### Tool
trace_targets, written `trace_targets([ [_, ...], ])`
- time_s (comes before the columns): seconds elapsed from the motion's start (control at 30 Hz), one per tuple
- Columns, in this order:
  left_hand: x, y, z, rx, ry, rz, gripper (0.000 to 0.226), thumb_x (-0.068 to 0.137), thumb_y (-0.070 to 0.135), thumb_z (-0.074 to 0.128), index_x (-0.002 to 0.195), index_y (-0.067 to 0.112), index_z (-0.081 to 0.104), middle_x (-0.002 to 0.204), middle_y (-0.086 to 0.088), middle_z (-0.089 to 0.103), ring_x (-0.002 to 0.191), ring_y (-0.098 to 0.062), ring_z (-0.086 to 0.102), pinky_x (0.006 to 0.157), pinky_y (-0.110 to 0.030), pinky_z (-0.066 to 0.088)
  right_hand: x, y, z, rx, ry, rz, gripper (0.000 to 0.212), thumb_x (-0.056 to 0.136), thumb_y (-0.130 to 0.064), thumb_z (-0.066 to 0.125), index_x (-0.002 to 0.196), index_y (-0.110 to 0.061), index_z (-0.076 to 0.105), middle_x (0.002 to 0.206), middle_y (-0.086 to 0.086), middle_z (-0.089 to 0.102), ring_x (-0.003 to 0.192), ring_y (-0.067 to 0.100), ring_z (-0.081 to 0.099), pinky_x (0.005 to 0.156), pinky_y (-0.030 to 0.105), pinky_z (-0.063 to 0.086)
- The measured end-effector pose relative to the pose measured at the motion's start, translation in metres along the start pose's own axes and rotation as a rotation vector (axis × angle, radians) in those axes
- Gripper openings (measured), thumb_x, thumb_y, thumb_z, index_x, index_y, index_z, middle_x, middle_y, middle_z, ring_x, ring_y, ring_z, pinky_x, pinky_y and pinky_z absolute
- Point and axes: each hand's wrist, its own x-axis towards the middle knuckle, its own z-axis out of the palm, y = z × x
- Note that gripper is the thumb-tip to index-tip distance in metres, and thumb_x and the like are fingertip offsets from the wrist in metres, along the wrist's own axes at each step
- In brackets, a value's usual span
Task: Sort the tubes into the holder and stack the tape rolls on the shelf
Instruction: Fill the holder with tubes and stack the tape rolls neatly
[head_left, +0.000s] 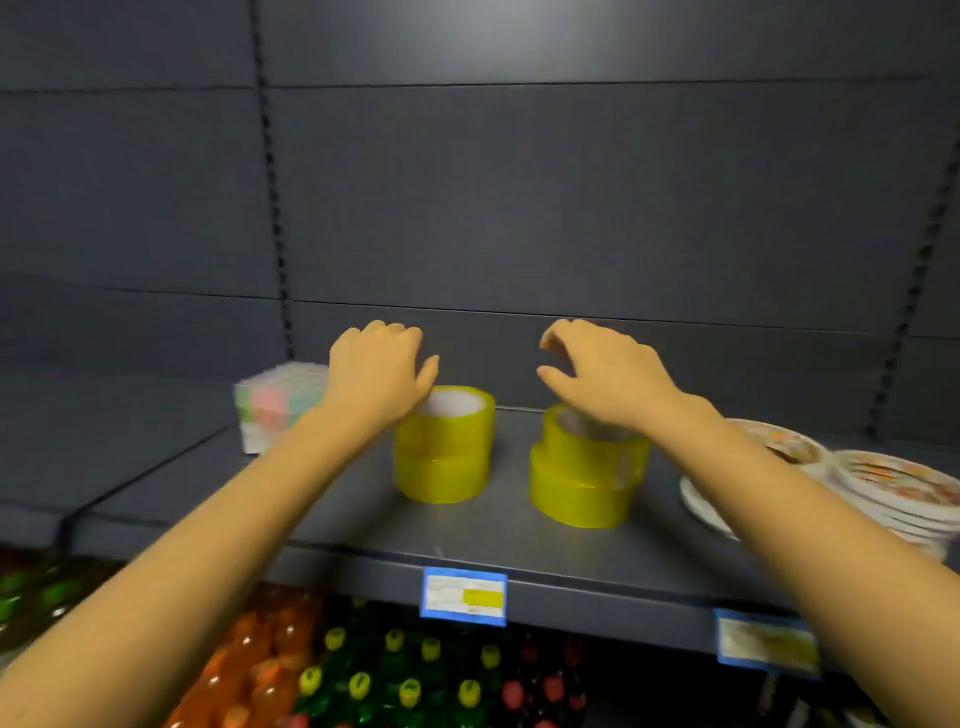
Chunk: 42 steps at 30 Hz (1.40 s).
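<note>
two yellow tape stacks stand on the shelf, two rolls each. the left stack is square; the right stack has its top roll shifted off centre, toward the back and right.

the left hand hovers over the back edge of the left stack, thumb out, fingers bent down past the knuckles with tips hidden; it seems to hold nothing. the right hand hangs above the right stack, fingers loosely curled and spread, gripping nothing.

the rolls look light and stiff, cardboard-cored, with a glossy outer wrap that is probably a bit slick. the safest hold is likely across the outer wall with thumb opposite fingers, or fingers hooked into the core; nudging the offset roll from the side should square it, though a slick wrap could let it slide too far.

the shelf is flat dark metal, smooth, with a tall bare back panel — plenty of headroom. a pastel pack sits to the left, plates to the right, a price label on the lip, bottles below. no tubes or holder in view.
</note>
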Motion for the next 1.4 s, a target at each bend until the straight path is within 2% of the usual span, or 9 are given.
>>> trace_targets([
  [0.17,-0.057,-0.119,-0.021,0.149,-0.051,-0.159,0.036,0.095,0.042,0.037,0.082,0.011,0.052,0.091,-0.009,0.065,0.088,-0.027,0.055,0.067,-0.032,0.029,0.038,-0.118,0.043,0.125,-0.034,-0.217,0.032,0.095,-0.038,0.045,0.124,-0.025,0.047,0.124,-0.004,0.052,0.113,0.021,0.050,0.077,0.032,0.037],
  [0.37,-0.122,-0.247,-0.054,0.305,-0.143,-0.285,0.042,0.096,0.045,0.034,0.103,0.012,0.058,0.102,-0.006,0.065,0.100,-0.024,0.056,0.080,-0.034,0.039,0.063,-0.259,0.079,0.279,-0.127,-0.378,0.034,0.095,-0.038,0.044,0.126,-0.024,0.046,0.129,-0.003,0.050,0.113,0.022,0.052,0.082,0.033,0.041],
  [0.43,-0.140,-0.287,-0.062,0.341,-0.166,-0.311,0.042,0.096,0.045,0.034,0.104,0.012,0.058,0.103,-0.006,0.065,0.102,-0.025,0.056,0.083,-0.035,0.039,0.069,-0.306,0.087,0.316,-0.150,-0.413,0.036,0.096,-0.038,0.044,0.128,-0.023,0.046,0.132,-0.003,0.050,0.114,0.022,0.052,0.086,0.036,0.045],
  [0.67,-0.198,-0.418,-0.078,0.413,-0.220,-0.360,0.040,0.096,0.046,0.034,0.104,0.014,0.057,0.105,-0.004,0.064,0.104,-0.023,0.055,0.083,-0.034,0.039,0.093,-0.457,0.128,0.379,-0.204,-0.469,0.037,0.096,-0.039,0.043,0.130,-0.024,0.044,0.134,-0.006,0.049,0.116,0.018,0.051,0.086,0.036,0.044],
  [0.97,-0.244,-0.541,-0.083,0.383,-0.242,-0.456,0.038,0.095,0.044,0.036,0.099,0.013,0.059,0.103,-0.006,0.066,0.102,-0.025,0.057,0.080,-0.035,0.042,0.139,-0.591,0.172,0.434,-0.288,-0.470,0.036,0.095,-0.039,0.045,0.128,-0.023,0.047,0.129,-0.002,0.053,0.114,0.021,0.052,0.088,0.038,0.044],
  [1.4,-0.225,-0.715,-0.011,0.347,-0.199,-0.583,0.038,0.094,0.043,0.038,0.094,0.013,0.061,0.097,-0.006,0.068,0.089,-0.025,0.062,0.076,-0.035,0.047,0.265,-0.730,0.265,0.372,-0.312,-0.460,0.033,0.095,-0.037,0.044,0.125,-0.023,0.049,0.124,0.002,0.057,0.109,0.025,0.056,0.085,0.038,0.045],
])
